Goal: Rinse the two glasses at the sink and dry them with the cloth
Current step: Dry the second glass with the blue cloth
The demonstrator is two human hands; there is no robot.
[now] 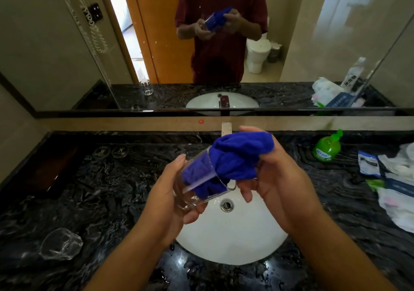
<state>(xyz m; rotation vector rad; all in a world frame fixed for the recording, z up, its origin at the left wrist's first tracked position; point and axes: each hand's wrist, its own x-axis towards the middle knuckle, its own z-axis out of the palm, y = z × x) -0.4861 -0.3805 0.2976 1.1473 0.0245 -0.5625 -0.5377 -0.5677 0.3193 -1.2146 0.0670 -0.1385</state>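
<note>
Glass [197, 185], clear, was held tilted over the white sink basin [235, 241], its mouth turned toward my right side. My left hand [170, 192] wrapped its base and wall, fingers curled beneath, so that the open end stayed free for wiping. The blue cloth [235, 156] was stuffed into the mouth, part inside the glass and part bunched outside. My right hand [275, 174] gripped that outer bunch, fingers curled over it; I judged this the drying step, the cloth being worked against the inner wall.

The second glass [61, 244] stood on the dark marble counter [112, 190], well apart to the left and near the front edge; whether it was upright or inverted I could not tell. I judged that a careless elbow could have sent it off.

The faucet [226, 128] rose just behind the cloth, so room to lift forward was tight; the basin below lay open. A green soap bottle [327, 147] and loose packets [394, 178] crowded the counter to the right.
</note>
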